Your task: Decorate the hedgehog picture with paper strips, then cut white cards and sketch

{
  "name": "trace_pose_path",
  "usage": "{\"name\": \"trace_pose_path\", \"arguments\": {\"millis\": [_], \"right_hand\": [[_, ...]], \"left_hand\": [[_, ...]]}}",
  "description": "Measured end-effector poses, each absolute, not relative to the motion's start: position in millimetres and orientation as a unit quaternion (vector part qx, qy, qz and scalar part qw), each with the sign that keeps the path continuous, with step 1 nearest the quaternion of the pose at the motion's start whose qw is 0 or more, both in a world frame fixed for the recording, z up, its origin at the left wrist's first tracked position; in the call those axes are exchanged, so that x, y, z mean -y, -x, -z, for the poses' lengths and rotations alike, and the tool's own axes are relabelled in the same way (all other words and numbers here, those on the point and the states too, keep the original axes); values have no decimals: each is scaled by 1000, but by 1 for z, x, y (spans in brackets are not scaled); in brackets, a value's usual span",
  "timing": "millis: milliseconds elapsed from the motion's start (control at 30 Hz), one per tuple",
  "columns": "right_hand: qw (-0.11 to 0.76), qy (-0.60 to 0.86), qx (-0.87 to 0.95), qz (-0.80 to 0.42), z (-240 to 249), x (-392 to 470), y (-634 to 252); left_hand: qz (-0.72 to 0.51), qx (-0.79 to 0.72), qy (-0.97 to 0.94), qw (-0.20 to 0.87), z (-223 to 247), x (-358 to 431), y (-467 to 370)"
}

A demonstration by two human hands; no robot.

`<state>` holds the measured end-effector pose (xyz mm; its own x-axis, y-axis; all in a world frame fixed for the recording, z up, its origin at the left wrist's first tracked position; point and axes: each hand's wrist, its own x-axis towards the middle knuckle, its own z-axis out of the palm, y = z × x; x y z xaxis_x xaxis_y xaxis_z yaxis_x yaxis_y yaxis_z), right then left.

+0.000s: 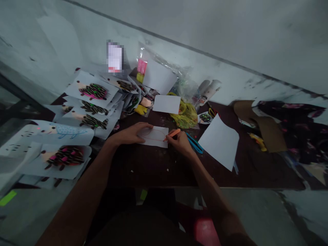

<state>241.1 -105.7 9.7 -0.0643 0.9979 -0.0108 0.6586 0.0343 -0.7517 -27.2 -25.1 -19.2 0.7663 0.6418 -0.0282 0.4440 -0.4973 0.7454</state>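
Note:
My right hand [180,141] is closed round an orange marker [175,133], its tip at the right end of a small white sheet of paper [160,143]. A long rounded outline in orange is drawn on that sheet. My left hand [130,133] lies over the sheet's left end, thumb and fingers apart, steadying it flat on the dark table [151,167]. Just right of my right hand lie blue-handled scissors [195,143], partly hidden by it. Beyond them rests a larger white sheet [219,141].
Stacked hedgehog pictures on paper [92,90] cover the left side. At the back are a blank white card [167,104], a yellow plastic bag [186,115] and clear packaging [160,73] against the wall. Brown cardboard [269,133] and dark flowered cloth [302,126] lie right.

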Motion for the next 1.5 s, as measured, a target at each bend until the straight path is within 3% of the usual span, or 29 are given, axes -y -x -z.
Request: {"name": "trace_pose_path", "arguments": {"millis": [833,1100,1333,1500], "right_hand": [[263,646,659,-281,-10,100,-243],[278,648,652,-277,-9,102,-243],[355,659,610,-262,-15,105,-242],[339,650,620,-278,-14,104,-238]], "left_hand": [[-140,-309,-849,405,23,24,27],[-132,-308,-860,384,23,24,29],[-140,-320,-845,405,18,27,28],[-143,-325,-845,399,16,28,27]]}}
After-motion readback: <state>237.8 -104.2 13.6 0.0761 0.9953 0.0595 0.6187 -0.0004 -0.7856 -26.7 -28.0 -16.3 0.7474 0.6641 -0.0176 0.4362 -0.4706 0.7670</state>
